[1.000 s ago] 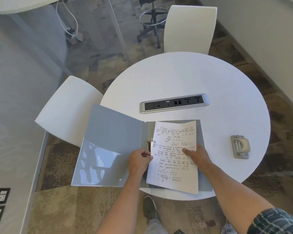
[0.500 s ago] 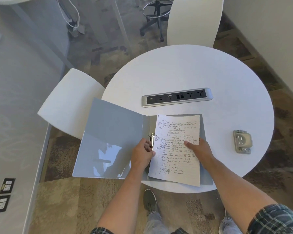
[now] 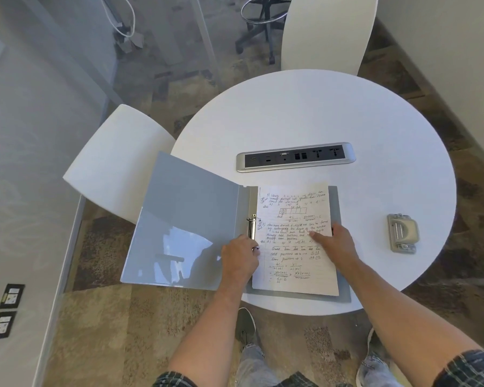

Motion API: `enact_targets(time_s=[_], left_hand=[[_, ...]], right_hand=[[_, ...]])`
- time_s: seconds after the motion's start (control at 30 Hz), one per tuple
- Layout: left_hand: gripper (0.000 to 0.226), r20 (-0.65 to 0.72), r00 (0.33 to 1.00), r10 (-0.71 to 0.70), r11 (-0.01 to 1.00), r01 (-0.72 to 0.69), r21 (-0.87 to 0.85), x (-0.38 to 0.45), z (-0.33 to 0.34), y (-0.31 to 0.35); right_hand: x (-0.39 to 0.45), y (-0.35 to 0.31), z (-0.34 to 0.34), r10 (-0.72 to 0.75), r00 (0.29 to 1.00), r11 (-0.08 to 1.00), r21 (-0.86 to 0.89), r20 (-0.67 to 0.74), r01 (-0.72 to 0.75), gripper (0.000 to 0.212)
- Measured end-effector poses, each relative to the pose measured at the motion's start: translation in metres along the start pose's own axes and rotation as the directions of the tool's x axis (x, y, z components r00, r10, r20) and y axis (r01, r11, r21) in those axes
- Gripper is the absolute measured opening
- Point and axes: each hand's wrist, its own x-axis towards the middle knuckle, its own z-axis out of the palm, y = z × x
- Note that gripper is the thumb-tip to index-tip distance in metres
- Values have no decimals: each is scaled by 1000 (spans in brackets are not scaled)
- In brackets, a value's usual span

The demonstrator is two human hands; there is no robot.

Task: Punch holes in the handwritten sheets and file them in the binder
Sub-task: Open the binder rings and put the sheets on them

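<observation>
**Sheets going onto the binder rings**

While the binder (image 3: 196, 219) lies open at the near edge of the round white surface (image 3: 305, 107), its front cover overhanging toward the left, the handwritten sheets (image 3: 294, 238) rest on its right half with their left edge at the metal rings (image 3: 251, 227). The left hand (image 3: 239, 259) sits at the lower ring, fingers curled against it, probably to work the clasp or guide the holes on; whether they actually pinch the metal I cannot tell. The right hand (image 3: 333, 244) presses flat and open on the page, apparently to stop it sliding.

Off to the right, well apart, sits the hole punch (image 3: 403, 233). A power strip (image 3: 295, 157) lies beyond the binder. Nothing blocks the rings.
</observation>
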Motion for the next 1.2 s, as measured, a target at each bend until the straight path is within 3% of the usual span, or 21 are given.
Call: enact_targets(time_s=[0.07,0.13,0.23,0.33,0.4,0.47,0.63,0.77,0.93,1.03,1.2], left_hand=[[21,-9,1000,8,1000,-8,10,0,2,-1],[22,-16,1000,25,999,-24,24,0,4,-1],[20,-28,999,46,999,-46,15,1,5,-1],[26,-35,999,27,998,-29,-47,0,4,-2],[35,-24,1000,-10,994,7,-110,-1,3,-3],[39,-8,999,-52,985,50,-166,-3,3,-5],[35,16,994,-109,970,110,-218,-6,2,-8],[21,-9,976,-217,944,208,-258,-11,-1,-7],[26,13,955,-296,896,282,-342,-17,3,-6],[24,17,949,-314,856,291,-426,-19,6,-5],[42,87,930,-357,734,338,-589,-26,5,-6]], right_hand=[[-1,-3,5,-1,997,987,-159,-83,-12,26],[-4,-6,12,-22,978,945,-323,-206,-47,38],[-11,-4,29,-256,911,761,-648,-324,-17,70],[-22,-11,54,-406,912,659,-709,-55,251,73],[-26,-16,72,-391,890,581,-687,235,437,65],[-28,-16,86,-334,838,482,-686,432,546,64],[-26,-3,95,-268,813,354,-732,518,583,63],[-25,2,97,-290,808,397,-703,514,590,62],[-28,17,96,-352,778,462,-627,520,628,57],[-26,26,94,-330,771,496,-595,544,632,67],[-21,36,93,-226,733,545,-540,642,641,86]])
